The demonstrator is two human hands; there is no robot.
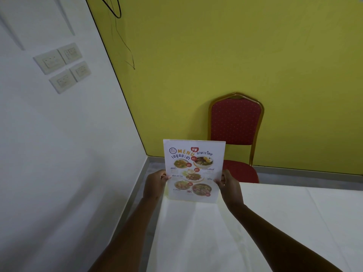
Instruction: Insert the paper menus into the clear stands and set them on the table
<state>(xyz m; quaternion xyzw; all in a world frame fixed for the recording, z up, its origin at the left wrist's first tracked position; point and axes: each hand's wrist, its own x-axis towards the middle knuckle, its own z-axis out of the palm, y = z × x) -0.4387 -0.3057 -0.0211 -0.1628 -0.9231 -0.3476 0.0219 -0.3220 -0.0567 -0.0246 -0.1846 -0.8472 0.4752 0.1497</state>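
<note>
A printed paper menu point(193, 169) with food photos stands upright inside a clear stand, near the far left corner of the white-clothed table point(275, 222). Its bottom edge is at the table surface; whether it rests on the cloth I cannot tell. My left hand point(155, 183) grips the menu stand's left edge at mid-height. My right hand point(228, 186) grips its right edge at the same height. The stand's clear plastic shows only as a thin border around the paper.
A red padded chair point(235, 122) with a gold frame stands beyond the table's far edge against the yellow wall. A white wall with several sockets point(62, 67) runs along the left, with a narrow strip of floor between it and the table.
</note>
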